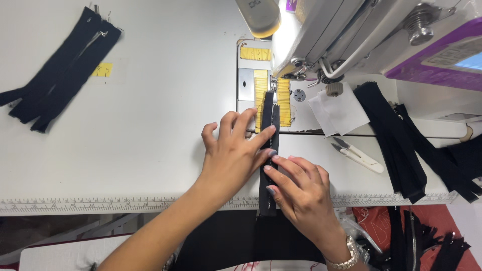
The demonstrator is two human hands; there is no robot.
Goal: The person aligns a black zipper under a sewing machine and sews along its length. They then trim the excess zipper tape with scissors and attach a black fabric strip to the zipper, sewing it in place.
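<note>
black zipper strip (268,150) lies flat, running from the table edge up under the sewing machine (321,35) | your left hand (232,153) open, fingers spread, pressing strip's left side | your right hand (301,193) open, fingertips pinning its right edge, gripping nothing | risk: uneven press skews strip at the needle; fingers close to it | snips (357,154) right of strip
</note>
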